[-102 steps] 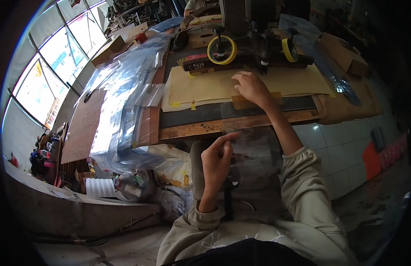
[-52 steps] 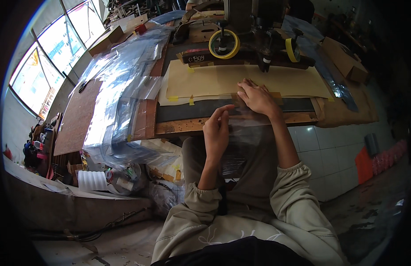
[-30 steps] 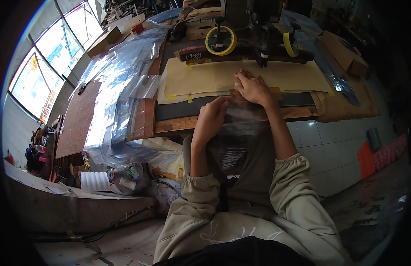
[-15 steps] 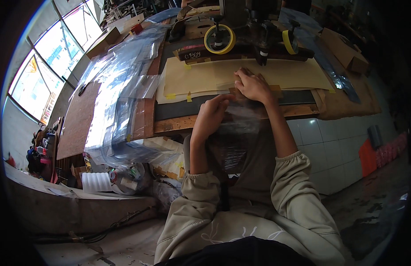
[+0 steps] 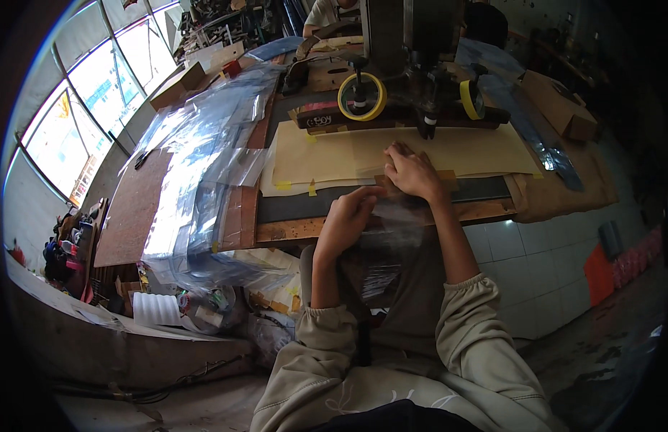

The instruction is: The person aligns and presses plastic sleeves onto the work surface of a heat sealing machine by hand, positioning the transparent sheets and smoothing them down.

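Note:
A clear plastic sheet hangs over the near edge of the bench, its far part lying faintly over the cream paper sheet. My left hand is closed at the left side of the plastic, thumb and fingers pinched together on its edge. Farther forward and to the right, my right hand rests over the cream sheet with bent fingers pressed together, apparently on the plastic too; its fingertips are partly hidden. A brown tape strip lies under that hand. Small yellow tape pieces mark the paper's near edge.
Just beyond the paper stands a machine with a dark bar and yellow tape rolls. Clear plastic sheets pile up at left. Brown paper and a cardboard box lie at right. Another person is behind the machine.
The view has tilted up slightly, so the bench sits lower and another person shows at the back. Both hands keep nearly the same place over the paper and plastic.

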`<state>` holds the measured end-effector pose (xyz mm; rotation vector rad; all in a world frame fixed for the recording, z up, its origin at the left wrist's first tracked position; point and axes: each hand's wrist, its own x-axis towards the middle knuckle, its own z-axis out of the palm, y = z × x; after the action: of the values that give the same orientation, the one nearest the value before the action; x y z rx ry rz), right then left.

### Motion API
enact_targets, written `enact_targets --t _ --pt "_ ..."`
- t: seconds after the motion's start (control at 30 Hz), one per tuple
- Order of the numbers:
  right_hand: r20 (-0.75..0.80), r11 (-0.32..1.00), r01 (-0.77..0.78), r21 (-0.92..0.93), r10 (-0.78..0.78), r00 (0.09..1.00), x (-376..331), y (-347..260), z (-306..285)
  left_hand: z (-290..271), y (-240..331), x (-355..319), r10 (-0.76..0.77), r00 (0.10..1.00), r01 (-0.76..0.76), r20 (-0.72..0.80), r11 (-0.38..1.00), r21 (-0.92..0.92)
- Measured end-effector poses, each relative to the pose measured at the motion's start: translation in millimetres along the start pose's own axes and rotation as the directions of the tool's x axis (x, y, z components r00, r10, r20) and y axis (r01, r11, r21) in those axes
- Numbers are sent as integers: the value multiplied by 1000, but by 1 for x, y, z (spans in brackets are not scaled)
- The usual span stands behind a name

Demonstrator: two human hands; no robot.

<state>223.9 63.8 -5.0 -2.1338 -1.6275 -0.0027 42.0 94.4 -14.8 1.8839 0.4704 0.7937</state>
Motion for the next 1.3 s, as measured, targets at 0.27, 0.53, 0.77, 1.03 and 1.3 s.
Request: enact_targets --t 0.27,0.53,0.77,1.03,1.3 --pt "-24 999 13 42 -12 1000 4 7 6 1 -2 3 28 1000 -28 9 1000 6" --pt "-29 999 36 23 -36 999 4 8 6 1 -4 1 12 1000 -12 11 1000 5" --pt "-53 998 52 47 -50 997 6 8 5 2 -2 3 26 1000 -26 -13 999 37" --pt "-87 998 54 19 -52 995 1 2 4 2 -5 1 40 999 -39 -17 998 55" --pt "-197 990 102 93 -83 977 -9 17 13 3 11 0 -109 992 103 63 991 83"
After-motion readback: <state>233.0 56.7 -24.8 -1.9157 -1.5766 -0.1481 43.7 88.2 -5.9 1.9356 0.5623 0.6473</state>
